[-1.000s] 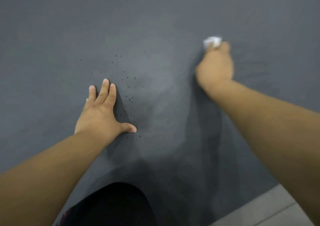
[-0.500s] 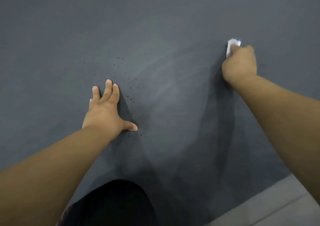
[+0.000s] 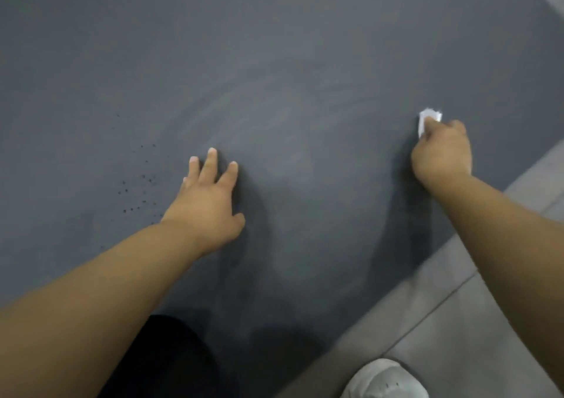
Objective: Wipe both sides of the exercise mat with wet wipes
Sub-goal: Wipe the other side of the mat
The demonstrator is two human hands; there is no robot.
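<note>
A dark grey exercise mat (image 3: 244, 61) lies flat and fills most of the view. My right hand (image 3: 442, 153) is closed around a crumpled white wet wipe (image 3: 427, 119) and presses it on the mat near its right edge. My left hand (image 3: 210, 199) rests on the mat at the centre, palm down with fingers spread. Faint curved wipe streaks show on the mat between my hands.
A cluster of small dark specks (image 3: 137, 184) dots the mat left of my left hand. Grey tiled floor (image 3: 457, 321) borders the mat at the lower right. A white shoe (image 3: 384, 379) sits on the floor at the bottom. Black clothing (image 3: 158, 358) shows at the bottom centre.
My right hand has slid the wipe to the right, toward the mat's edge. The view has shifted right, so more floor and a shoe now show.
</note>
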